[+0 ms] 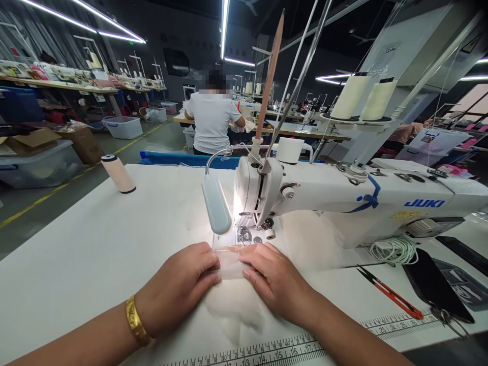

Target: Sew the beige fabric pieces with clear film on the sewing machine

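Observation:
A piece of thin, sheer whitish fabric [231, 264] lies on the table in front of the sewing machine's presser foot [244, 235]. Along its far edge runs a shiny, skin-toned strip. My left hand [190, 272], below a gold bracelet, pinches the fabric's left side between thumb and fingers. On the opposite side my right hand [272, 279] grips it with bent fingers, the fingertips close to the needle area. Both hands rest just short of the white sewing machine [320, 185], whose lamp [216, 203] lights the spot. The needle itself is too small to make out.
A peach thread cone [118, 174] stands at the table's far left. Red thread snips [392, 294], a black phone [438, 284] and a coil of pale cord [394, 250] lie at right. A printed ruler [267, 352] runs along the front edge. A person [212, 119] sits ahead.

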Tool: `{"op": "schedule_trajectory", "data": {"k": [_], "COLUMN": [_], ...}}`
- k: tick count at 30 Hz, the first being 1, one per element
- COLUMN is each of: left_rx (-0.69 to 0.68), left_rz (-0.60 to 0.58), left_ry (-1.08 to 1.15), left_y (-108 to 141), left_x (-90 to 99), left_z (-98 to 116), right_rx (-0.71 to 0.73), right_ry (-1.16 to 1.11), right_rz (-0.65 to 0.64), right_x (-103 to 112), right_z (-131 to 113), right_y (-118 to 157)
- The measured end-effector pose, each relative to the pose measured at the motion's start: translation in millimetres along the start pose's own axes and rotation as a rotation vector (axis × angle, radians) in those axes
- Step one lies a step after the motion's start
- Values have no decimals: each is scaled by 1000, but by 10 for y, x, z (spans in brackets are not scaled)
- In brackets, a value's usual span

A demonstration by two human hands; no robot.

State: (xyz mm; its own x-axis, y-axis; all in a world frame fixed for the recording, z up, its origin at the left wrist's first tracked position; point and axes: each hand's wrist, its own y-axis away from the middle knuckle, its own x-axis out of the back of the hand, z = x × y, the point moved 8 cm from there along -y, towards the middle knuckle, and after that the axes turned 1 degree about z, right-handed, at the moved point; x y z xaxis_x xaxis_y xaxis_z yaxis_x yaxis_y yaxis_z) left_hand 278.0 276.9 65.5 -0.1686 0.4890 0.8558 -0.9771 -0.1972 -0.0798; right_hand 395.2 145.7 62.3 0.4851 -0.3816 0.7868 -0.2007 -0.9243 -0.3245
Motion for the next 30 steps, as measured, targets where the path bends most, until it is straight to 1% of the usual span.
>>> {"op": "schedule_trajectory", "data": {"k": [3,11,13,14,15,16,18,19,20,21,22,24,26,27,28,30], "left_rx": [45,141,142,133,117,95,65,61,71,80,86,80,60,59,64,87], "left_rz": [5,111,138,138,115,56,-137,-239,-310,-352,-370,-376,-362,-342,-317,-270], "left_ry": [49,298,305,299,296,303,349,383,414,446,467,485,478,466,458,458], "left_y": [-45,-47,-55,-56,-53,-41,22,70,112,136,135,66,-61,-129,-191,-278], "left_x": [33,196,286,340,383,403,379,352,339,335,339,343,342,346,350,351], "left_z": [-16,-155,-130,-85,-16,79,305,419,512,588,642,684,643,594,536,422], "right_rx": [-20,-43,-48,-49,-49,-55,-85,-100,-109,-106,-95,-87,-150,-200,-248,-299], "right_ry": [-27,-59,-40,-35,-38,-49,-103,-161,-247,-358,-488,-752,-933,-977,-984,-913], "right_rz": [-3,-12,-18,-25,-32,-32,-2,20,28,12,-34,-166,-245,-242,-213,-125], "right_x": [-27,-24,-39,-47,-49,-37,44,103,156,190,194,135,29,-23,-64,-97], "right_z": [27,22,24,24,22,21,12,-4,-34,-82,-145,-272,-299,-264,-209,-100], "right_y": [10,-3,-4,-5,-7,-10,-16,-20,-25,-32,-40,-49,-52,-57,-64,-84]}}
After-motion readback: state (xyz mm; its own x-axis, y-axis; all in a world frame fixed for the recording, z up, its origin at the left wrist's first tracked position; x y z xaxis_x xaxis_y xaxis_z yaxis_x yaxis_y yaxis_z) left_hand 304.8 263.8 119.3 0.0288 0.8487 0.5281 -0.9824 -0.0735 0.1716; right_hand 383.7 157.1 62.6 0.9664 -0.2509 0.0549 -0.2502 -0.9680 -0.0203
